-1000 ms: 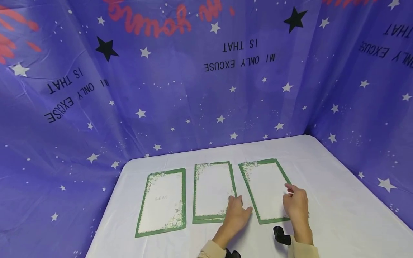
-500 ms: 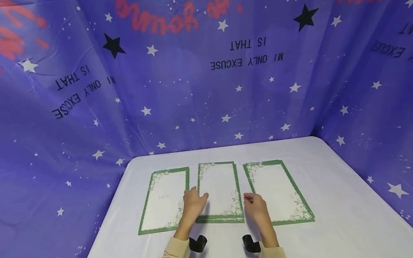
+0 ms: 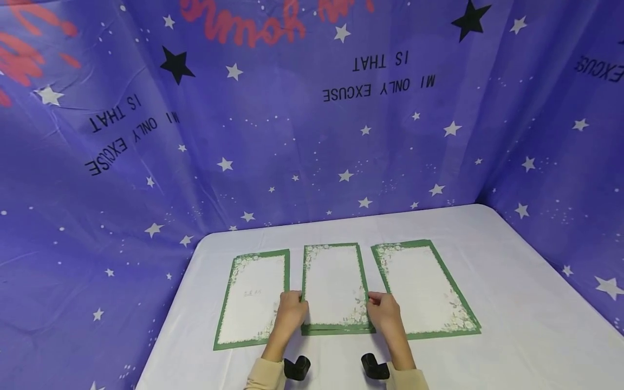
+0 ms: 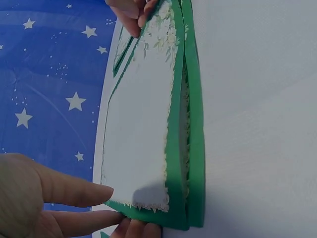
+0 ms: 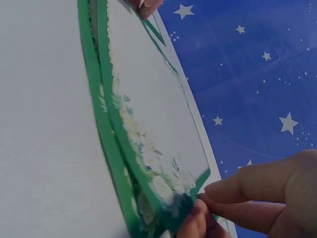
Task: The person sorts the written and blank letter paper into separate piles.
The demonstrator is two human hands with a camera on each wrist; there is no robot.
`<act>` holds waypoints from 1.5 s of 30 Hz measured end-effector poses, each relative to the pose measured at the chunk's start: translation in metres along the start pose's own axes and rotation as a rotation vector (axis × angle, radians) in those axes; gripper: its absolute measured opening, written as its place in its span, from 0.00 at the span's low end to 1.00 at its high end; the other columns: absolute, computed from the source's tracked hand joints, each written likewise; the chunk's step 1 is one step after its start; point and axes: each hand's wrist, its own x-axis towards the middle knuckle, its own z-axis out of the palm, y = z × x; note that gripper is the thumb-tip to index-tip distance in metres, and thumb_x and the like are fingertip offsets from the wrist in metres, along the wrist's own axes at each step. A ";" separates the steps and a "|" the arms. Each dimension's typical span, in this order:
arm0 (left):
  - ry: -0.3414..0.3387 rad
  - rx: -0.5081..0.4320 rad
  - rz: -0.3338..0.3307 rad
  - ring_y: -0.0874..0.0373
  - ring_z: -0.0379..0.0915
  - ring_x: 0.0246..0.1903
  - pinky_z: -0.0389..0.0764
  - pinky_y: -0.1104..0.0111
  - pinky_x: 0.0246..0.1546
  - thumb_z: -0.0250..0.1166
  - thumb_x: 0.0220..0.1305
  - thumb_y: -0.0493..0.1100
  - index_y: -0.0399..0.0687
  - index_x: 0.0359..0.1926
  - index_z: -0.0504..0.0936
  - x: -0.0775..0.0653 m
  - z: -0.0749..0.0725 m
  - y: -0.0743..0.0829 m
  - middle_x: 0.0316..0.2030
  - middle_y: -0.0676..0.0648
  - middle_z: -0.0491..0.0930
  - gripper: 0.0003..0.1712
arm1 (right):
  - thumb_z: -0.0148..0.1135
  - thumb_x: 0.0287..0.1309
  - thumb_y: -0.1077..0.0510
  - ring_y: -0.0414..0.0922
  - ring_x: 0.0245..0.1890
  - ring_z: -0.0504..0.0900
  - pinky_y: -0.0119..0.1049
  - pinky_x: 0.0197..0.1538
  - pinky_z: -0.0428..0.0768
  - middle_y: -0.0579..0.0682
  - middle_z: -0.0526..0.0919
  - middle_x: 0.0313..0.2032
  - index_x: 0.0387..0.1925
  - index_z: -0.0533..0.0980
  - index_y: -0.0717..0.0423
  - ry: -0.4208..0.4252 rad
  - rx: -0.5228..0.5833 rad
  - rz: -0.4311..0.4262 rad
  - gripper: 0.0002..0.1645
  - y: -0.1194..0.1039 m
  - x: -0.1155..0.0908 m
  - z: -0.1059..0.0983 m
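Observation:
On the white table lie three stacks of green-bordered paper with floral corners. At the middle one, the top sheet of paper (image 3: 334,287) is between my two hands. My left hand (image 3: 291,313) holds its left edge, thumb above and fingers tucked beneath, as the left wrist view shows. With thumb and fingers my right hand (image 3: 384,313) pinches its right edge near the flowered corner. In the wrist views, the near edge of this sheet stands slightly off the green-edged sheet (image 4: 196,148) under it. My fingers hide parts of both side edges.
The left paper stack (image 3: 251,303), with faint writing, lies beside my left hand. The right paper stack (image 3: 429,287) lies at an angle beyond my right hand. A blue starry curtain (image 3: 312,135) hangs behind the white table (image 3: 517,303). Black wrist mounts (image 3: 298,368) overhang the front.
Both hands have moved left from the middle and right stacks. The left hand reached the middle stack's left edge and the right hand its right edge, and their fingers have closed on the top sheet.

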 end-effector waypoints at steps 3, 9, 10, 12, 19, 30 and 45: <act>0.040 0.010 0.024 0.51 0.63 0.26 0.71 0.62 0.24 0.56 0.58 0.24 0.28 0.22 0.75 0.000 0.002 0.001 0.22 0.42 0.68 0.08 | 0.57 0.60 0.69 0.52 0.39 0.81 0.41 0.42 0.77 0.58 0.85 0.37 0.53 0.81 0.77 0.021 0.013 -0.025 0.21 0.000 0.000 0.001; 0.053 -0.094 0.000 0.47 0.74 0.39 0.81 0.54 0.41 0.64 0.59 0.23 0.15 0.60 0.74 -0.002 0.012 0.006 0.45 0.32 0.76 0.27 | 0.59 0.58 0.70 0.49 0.36 0.81 0.39 0.39 0.77 0.61 0.86 0.40 0.54 0.80 0.77 0.079 0.058 -0.035 0.22 -0.005 -0.001 0.000; 0.056 -0.116 0.004 0.48 0.73 0.38 0.81 0.56 0.40 0.64 0.58 0.22 0.16 0.61 0.74 -0.002 0.013 0.007 0.44 0.33 0.76 0.28 | 0.59 0.58 0.70 0.49 0.37 0.82 0.38 0.38 0.77 0.62 0.86 0.41 0.55 0.80 0.77 0.080 0.069 -0.028 0.23 -0.006 -0.002 -0.001; 0.059 -0.148 0.020 0.51 0.73 0.37 0.80 0.60 0.38 0.65 0.57 0.22 0.19 0.62 0.75 -0.004 0.017 0.011 0.44 0.36 0.77 0.29 | 0.58 0.59 0.69 0.50 0.38 0.83 0.36 0.36 0.77 0.64 0.85 0.44 0.56 0.79 0.76 0.079 0.087 -0.014 0.24 -0.006 -0.002 -0.006; 0.031 -0.280 0.089 0.51 0.77 0.43 0.81 0.68 0.36 0.67 0.61 0.23 0.25 0.66 0.75 -0.009 0.035 0.038 0.49 0.39 0.79 0.30 | 0.54 0.58 0.70 0.45 0.36 0.83 0.31 0.32 0.74 0.67 0.85 0.48 0.58 0.80 0.73 0.136 0.061 -0.001 0.26 0.003 -0.003 -0.041; -0.155 -0.357 0.175 0.67 0.75 0.33 0.80 0.77 0.34 0.68 0.62 0.23 0.24 0.67 0.73 -0.025 0.096 0.064 0.42 0.46 0.82 0.32 | 0.49 0.59 0.72 0.61 0.45 0.82 0.36 0.33 0.73 0.71 0.82 0.51 0.60 0.78 0.73 0.329 -0.071 0.034 0.28 0.028 -0.015 -0.104; -0.295 -0.334 0.130 0.64 0.81 0.23 0.81 0.77 0.25 0.69 0.58 0.19 0.15 0.66 0.68 -0.024 0.144 0.080 0.30 0.49 0.78 0.35 | 0.46 0.49 0.75 0.71 0.50 0.76 0.54 0.45 0.74 0.79 0.78 0.51 0.59 0.73 0.82 0.325 -0.164 0.151 0.33 0.066 -0.003 -0.137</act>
